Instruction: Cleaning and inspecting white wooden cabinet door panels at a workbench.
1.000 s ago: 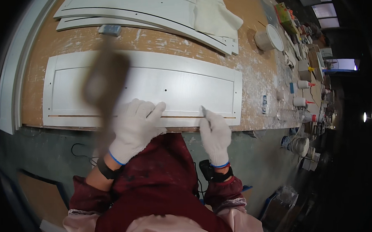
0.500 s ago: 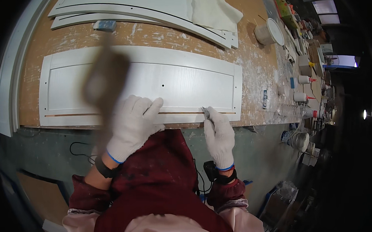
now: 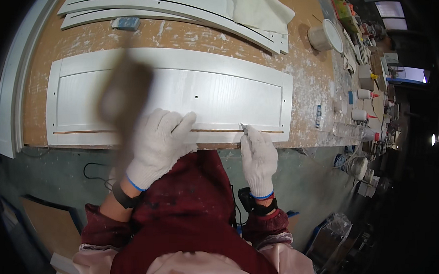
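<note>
A white cabinet door panel [image 3: 178,85] with a recessed centre lies on the worktable, a narrow brown groove running along its near side. My left hand [image 3: 160,139], in a white knit glove, rests on the panel's near edge with its fingers laid out. A dark blur partly covers its left side. My right hand [image 3: 259,155], gloved alike, is closed around a small pointed metal blade [image 3: 244,128]. The blade's tip shows above the fingers, by the groove near its right end. Its handle is hidden in the glove.
More white panels [image 3: 175,10] lie stacked at the back under a cream cloth [image 3: 263,10], near a small blue-and-white block [image 3: 126,24]. A white tub [image 3: 325,38] and red-tipped glue bottles [image 3: 360,114] stand right. A long white frame piece [image 3: 13,97] lies left. A blurred dark shape [image 3: 125,94] blocks part of the view.
The view has shifted slightly. The blade's tip now shows a little more above the right glove, still by the groove. My left hand keeps its place on the panel.
</note>
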`<state>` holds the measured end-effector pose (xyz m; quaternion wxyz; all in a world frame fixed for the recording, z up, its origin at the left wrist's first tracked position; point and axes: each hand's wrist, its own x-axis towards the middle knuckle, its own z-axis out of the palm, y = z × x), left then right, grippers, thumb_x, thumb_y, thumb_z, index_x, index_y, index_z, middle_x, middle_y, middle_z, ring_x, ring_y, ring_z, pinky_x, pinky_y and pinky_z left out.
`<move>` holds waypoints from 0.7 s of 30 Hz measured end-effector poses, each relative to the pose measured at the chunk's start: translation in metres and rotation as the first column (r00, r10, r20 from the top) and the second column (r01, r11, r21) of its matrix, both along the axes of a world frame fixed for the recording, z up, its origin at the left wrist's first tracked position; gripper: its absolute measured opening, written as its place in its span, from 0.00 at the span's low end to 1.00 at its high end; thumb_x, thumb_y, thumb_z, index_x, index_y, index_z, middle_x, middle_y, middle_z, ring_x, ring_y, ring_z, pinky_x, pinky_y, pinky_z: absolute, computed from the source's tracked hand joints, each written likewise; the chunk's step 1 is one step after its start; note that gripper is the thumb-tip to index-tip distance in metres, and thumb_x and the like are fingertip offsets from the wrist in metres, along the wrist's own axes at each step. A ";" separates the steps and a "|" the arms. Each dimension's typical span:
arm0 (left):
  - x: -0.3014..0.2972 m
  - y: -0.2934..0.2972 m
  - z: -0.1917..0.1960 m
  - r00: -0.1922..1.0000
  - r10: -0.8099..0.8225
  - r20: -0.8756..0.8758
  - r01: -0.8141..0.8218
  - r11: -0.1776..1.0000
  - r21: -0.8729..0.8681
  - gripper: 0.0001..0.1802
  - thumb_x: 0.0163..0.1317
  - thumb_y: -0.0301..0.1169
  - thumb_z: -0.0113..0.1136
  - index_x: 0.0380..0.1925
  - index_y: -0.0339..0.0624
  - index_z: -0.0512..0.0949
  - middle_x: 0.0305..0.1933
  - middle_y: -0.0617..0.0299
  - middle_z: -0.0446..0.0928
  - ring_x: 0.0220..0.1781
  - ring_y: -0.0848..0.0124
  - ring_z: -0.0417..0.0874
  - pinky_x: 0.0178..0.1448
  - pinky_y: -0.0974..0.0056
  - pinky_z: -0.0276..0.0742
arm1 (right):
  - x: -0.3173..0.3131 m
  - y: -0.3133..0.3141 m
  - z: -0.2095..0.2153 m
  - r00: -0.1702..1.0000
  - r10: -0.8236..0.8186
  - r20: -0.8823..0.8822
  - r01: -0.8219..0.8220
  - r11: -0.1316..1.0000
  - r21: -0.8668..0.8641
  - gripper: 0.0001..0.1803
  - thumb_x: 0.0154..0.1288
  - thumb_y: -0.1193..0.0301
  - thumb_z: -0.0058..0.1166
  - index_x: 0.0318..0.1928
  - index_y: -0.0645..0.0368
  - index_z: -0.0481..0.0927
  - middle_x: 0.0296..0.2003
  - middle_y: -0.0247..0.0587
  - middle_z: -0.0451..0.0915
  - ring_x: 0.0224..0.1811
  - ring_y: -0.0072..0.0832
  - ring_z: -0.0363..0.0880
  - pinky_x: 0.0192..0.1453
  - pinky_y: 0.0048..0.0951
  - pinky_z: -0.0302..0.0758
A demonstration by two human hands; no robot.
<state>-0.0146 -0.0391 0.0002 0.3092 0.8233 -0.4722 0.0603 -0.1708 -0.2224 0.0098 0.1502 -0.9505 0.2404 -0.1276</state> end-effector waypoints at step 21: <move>-0.002 -0.001 0.000 1.000 0.012 -0.003 -0.012 1.000 -0.011 0.41 0.20 0.38 0.78 0.47 0.53 0.79 0.36 0.68 0.73 0.38 0.66 0.76 0.42 0.60 0.72 | 0.001 0.001 -0.005 0.996 0.056 0.072 -0.053 0.998 -0.037 0.17 0.61 0.73 0.57 0.51 0.56 0.79 0.33 0.44 0.80 0.36 0.43 0.79 0.40 0.39 0.75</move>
